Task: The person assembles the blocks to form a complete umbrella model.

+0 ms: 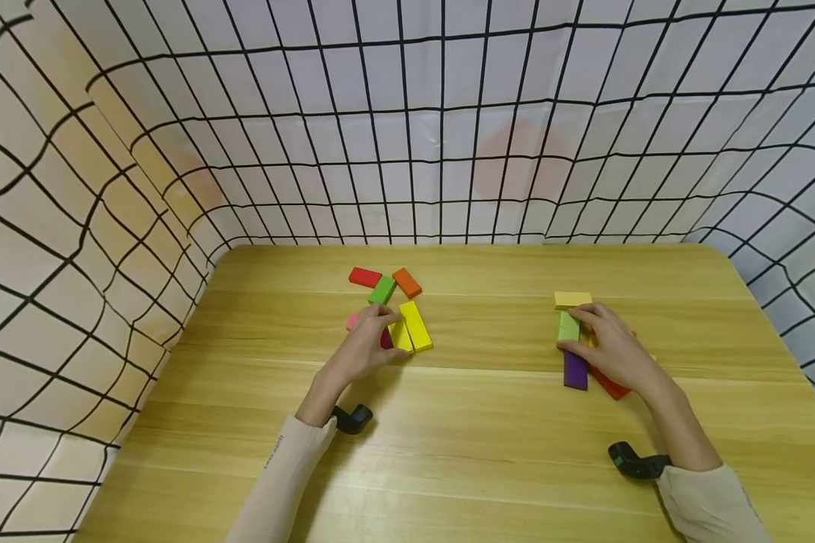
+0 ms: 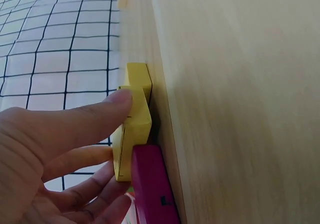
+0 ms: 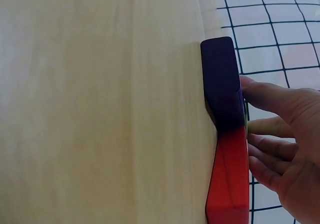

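In the head view my left hand (image 1: 367,343) pinches a yellow block (image 1: 401,336) lengthwise between thumb and fingers. Beside that block lie a second yellow block (image 1: 416,326) and a dark magenta block (image 2: 152,184), partly covered by the hand in the head view. My right hand (image 1: 614,343) holds a light green block (image 1: 568,326) by its two ends. A purple block (image 1: 575,370) lies at its near end, a pale yellow block (image 1: 572,300) at its far end. Under the right hand a red block (image 1: 610,383) shows partly; other blocks there are mostly hidden.
Beyond the left hand lie a red block (image 1: 364,277), a green block (image 1: 382,289) and an orange block (image 1: 407,283). A pink block (image 1: 351,321) peeks out beside that hand. Black wire mesh (image 1: 441,158) borders the back and sides of the wooden table (image 1: 475,445).
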`<state>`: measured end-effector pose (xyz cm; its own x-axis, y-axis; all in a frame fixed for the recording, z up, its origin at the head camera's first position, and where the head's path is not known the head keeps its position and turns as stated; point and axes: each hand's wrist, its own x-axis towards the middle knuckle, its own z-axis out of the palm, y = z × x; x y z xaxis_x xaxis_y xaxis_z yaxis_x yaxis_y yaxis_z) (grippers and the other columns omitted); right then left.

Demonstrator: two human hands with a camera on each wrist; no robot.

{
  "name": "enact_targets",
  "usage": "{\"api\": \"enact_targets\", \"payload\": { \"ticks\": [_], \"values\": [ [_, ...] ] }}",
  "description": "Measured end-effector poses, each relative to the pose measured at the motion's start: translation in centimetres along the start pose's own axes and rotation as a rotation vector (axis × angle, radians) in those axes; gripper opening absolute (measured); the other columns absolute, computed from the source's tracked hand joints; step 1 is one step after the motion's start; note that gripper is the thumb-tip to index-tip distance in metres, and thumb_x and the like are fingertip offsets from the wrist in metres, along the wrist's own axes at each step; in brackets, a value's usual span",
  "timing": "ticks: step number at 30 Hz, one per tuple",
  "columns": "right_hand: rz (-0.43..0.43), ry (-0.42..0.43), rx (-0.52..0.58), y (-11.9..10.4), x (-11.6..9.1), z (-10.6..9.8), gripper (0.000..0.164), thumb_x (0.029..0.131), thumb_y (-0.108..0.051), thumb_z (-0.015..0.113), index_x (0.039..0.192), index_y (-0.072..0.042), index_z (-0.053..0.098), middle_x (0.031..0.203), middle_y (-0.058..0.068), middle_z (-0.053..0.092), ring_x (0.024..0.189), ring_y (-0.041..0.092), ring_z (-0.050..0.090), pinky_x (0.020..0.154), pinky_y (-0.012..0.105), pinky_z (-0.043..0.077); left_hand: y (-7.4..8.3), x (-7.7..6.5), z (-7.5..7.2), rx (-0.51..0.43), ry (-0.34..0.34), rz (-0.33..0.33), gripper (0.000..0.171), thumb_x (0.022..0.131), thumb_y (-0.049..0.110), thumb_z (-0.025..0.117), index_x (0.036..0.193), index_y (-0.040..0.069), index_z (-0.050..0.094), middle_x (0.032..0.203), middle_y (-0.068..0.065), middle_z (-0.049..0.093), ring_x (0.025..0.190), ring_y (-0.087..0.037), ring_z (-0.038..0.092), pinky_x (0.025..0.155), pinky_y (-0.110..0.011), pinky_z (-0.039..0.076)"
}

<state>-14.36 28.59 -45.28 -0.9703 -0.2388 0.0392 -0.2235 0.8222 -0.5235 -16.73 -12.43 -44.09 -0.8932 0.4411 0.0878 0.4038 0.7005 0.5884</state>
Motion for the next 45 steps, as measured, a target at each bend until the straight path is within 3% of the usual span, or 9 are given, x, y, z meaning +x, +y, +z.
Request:
{"api": "enact_targets", "payload": {
  "ticks": [8,22,30,37,45],
  "values": [
    [-0.027,-0.002,0.015,-0.1,0.0,-0.1,0.067,0.097,-0.023,0.075,0.146,0.013,0.048,0.14,0.032,0.048,0.126,0.049,0.047,0.1,0.065,0.046,0.2,-0.2,-0.1,-0.02,-0.021,-0.013,0.061,0.081,0.007,0.089,0.134,-0.009,0.064,0.132,-0.023,0.057,0.119,-0.034,0.053,0.103,-0.045,0.052],
    [-0.071,0.015,0.011,-1.1,-0.2,-0.7,0.063,0.096,-0.02,0.076,0.146,0.009,0.051,0.141,0.027,0.051,0.116,0.041,0.056,0.087,0.054,0.051,0.7,-0.4,-0.8,-0.061,-0.038,-0.028,0.062,0.083,0.006,0.086,0.138,-0.008,0.061,0.135,-0.021,0.055,0.12,-0.032,0.053,0.103,-0.044,0.054],
    [-0.099,0.0,0.066,-2.3,-0.3,-0.7,0.062,0.095,-0.019,0.077,0.146,0.008,0.053,0.14,0.025,0.053,0.124,0.045,0.056,0.093,0.059,0.051,1.8,-0.2,-0.9,-0.041,-0.019,0.039,0.06,0.082,0.005,0.087,0.135,-0.009,0.063,0.131,-0.021,0.056,0.103,-0.03,0.059,0.084,-0.034,0.055],
    [-0.114,0.003,0.067,-2.8,-0.3,-0.4,0.061,0.094,-0.018,0.078,0.143,0.01,0.055,0.138,0.025,0.053,0.123,0.048,0.058,0.094,0.06,0.053,3.3,1.0,0.2,-0.032,-0.05,0.094,0.059,0.081,0.006,0.088,0.134,-0.009,0.064,0.129,-0.021,0.056,0.119,-0.033,0.054,0.104,-0.043,0.052],
    [-0.153,-0.058,0.071,-4.4,-0.4,0.5,0.061,0.096,-0.02,0.075,0.145,0.007,0.054,0.14,0.022,0.054,0.123,0.042,0.056,0.096,0.058,0.052,4.9,3.3,2.0,-0.005,-0.09,0.143,0.057,0.084,0.008,0.086,0.133,-0.009,0.064,0.128,-0.023,0.058,0.119,-0.033,0.054,0.104,-0.042,0.052]
  ]
}}
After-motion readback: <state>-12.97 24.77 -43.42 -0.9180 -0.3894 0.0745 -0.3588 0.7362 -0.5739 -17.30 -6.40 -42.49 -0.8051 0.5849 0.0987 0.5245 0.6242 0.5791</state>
